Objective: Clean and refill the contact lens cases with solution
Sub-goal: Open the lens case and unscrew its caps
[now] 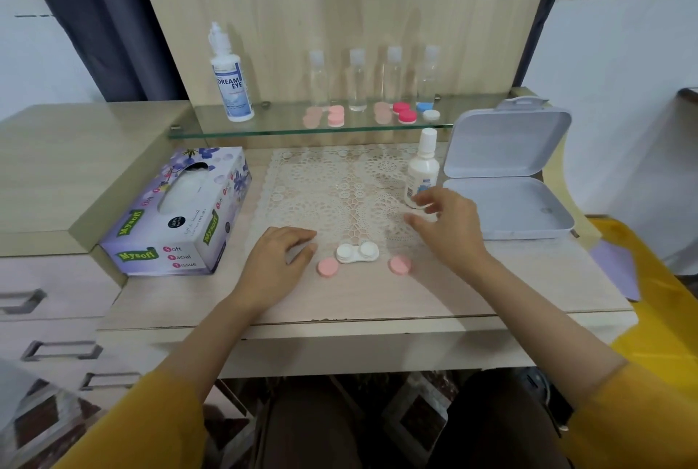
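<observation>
**Lens case uncapped on the desk, both hands empty**

The white lens case (357, 253) lies on the desk at the near edge of the lace mat (332, 181), both wells uncovered; its two pink caps lie flat on the desk, the left cap (328, 267) just beside the case's left end, the right cap (400, 265) just beside its right end. The left hand (277, 259) rests on the desk close to the left cap, fingers loosely curled and grasping nothing; the right hand (447, 228) hangs over the mat's right side, fingers spread and released, its blurred fingertips in front of the foot of the small white bottle (423, 170); whether they touch it cannot be told. That bottle stands upright and capped, just beside an open pale box (506, 204) with its lid raised; a tissue box (177, 215) sits left of the mat. Behind, on the glass shelf (264, 130), stand a large solution bottle (231, 83) and a row of four clear small bottles (357, 79); before them lie a pink case (336, 116), a red case (405, 113) and a blue-and-white case (427, 111).
</observation>
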The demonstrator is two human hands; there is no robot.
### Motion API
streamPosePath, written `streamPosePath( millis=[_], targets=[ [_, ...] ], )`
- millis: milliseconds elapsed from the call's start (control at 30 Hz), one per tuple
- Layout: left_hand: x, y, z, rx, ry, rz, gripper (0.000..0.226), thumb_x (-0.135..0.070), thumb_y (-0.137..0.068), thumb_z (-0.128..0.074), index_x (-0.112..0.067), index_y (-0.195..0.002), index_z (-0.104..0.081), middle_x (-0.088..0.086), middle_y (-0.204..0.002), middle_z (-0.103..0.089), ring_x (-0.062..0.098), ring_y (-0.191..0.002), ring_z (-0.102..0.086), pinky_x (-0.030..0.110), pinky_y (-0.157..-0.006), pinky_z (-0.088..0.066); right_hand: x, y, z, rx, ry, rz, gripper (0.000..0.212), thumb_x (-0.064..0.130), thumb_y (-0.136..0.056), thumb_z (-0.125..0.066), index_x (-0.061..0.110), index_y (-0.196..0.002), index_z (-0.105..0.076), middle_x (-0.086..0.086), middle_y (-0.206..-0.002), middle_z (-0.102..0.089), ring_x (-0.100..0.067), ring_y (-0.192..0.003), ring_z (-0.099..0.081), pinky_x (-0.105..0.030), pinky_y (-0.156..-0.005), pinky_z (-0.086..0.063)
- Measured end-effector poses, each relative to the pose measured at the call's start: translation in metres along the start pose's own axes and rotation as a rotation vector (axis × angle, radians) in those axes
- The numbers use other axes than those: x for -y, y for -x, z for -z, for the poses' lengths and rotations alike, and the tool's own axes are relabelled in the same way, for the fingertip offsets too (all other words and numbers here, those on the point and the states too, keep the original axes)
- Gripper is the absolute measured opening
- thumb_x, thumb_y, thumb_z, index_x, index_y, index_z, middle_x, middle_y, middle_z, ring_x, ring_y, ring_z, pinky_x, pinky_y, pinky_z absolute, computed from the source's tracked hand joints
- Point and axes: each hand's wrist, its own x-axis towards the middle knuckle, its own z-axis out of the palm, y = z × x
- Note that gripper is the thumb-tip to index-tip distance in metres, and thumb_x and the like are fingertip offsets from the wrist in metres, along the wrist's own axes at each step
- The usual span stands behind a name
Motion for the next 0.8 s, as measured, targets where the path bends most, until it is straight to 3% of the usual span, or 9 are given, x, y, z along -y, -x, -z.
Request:
streamPosePath(
  millis=[100, 200, 300, 400, 533, 800],
  targets=[
    [-0.009, 0.006, 0.001, 0.052, 0.076, 0.024, 0.029, -0.037, -0.083, -0.063, -0.020, -0.106, -0.068, -0.006, -0.103, -0.064, 0.015, -0.104, -0.053, 0.027, -0.095, -0.037, 0.002, 0.015, -0.007, 0.199, 0.033, 0.073, 0.035, 0.020, -0.079, -0.071, 0.012, -0.112, -0.065, -0.002, -0.114, -0.062, -0.017, -0.107, -0.051, -0.024, -0.088, -0.036],
    [-0.016, 0.011, 0.002, 0.163, 0.097, 0.047, 0.056, -0.066, -0.061, -0.054, -0.031, -0.103, -0.067, -0.018, -0.100, -0.055, 0.005, -0.103, -0.048, 0.033, -0.099, -0.035, 0.002, 0.024, -0.016, 0.310, 0.099, 0.137, 0.043, 0.030, -0.076, -0.072, 0.015, -0.116, -0.063, 0.002, -0.117, -0.060, -0.016, -0.114, -0.043, -0.019, -0.086, -0.029],
    [-0.018, 0.012, 0.000, 0.156, 0.112, 0.047, 0.037, -0.047, -0.069, -0.072, -0.028, -0.100, -0.069, -0.015, -0.097, -0.052, 0.007, -0.101, -0.048, 0.035, -0.099, -0.036, 0.004, 0.031, -0.026, 0.323, 0.133, 0.176, 0.041, 0.032, -0.076, -0.070, 0.018, -0.114, -0.064, 0.003, -0.113, -0.058, -0.015, -0.107, -0.040, -0.020, -0.087, -0.031],
    [-0.017, 0.012, 0.001, 0.131, 0.115, 0.039, 0.025, -0.026, -0.075, -0.074, -0.019, -0.099, -0.070, -0.005, -0.097, -0.056, 0.010, -0.095, -0.052, 0.027, -0.094, -0.041, 0.006, 0.031, -0.032, 0.303, 0.106, 0.193, 0.033, 0.030, -0.077, -0.070, 0.018, -0.107, -0.067, 0.003, -0.107, -0.059, -0.016, -0.102, -0.041, -0.020, -0.085, -0.031],
    [-0.019, 0.008, 0.005, 0.041, 0.158, 0.049, 0.022, -0.020, -0.074, -0.075, -0.014, -0.095, -0.069, 0.000, -0.093, -0.064, 0.001, -0.080, -0.055, 0.003, -0.073, -0.037, 0.005, 0.030, -0.037, 0.254, 0.078, 0.180, 0.024, 0.029, -0.077, -0.070, 0.019, -0.098, -0.070, 0.004, -0.100, -0.060, -0.012, -0.093, -0.038, -0.020, -0.077, -0.028],
    [-0.038, -0.003, -0.004, 0.061, 0.187, 0.000, 0.029, -0.019, -0.074, -0.076, -0.012, -0.102, -0.069, -0.003, -0.094, -0.066, 0.000, -0.082, -0.058, 0.000, -0.074, -0.037, 0.004, 0.031, -0.036, 0.247, 0.056, 0.193, 0.023, 0.030, -0.077, -0.072, 0.020, -0.097, -0.071, 0.003, -0.096, -0.061, -0.014, -0.091, -0.039, -0.023, -0.077, -0.030]
  ],
)
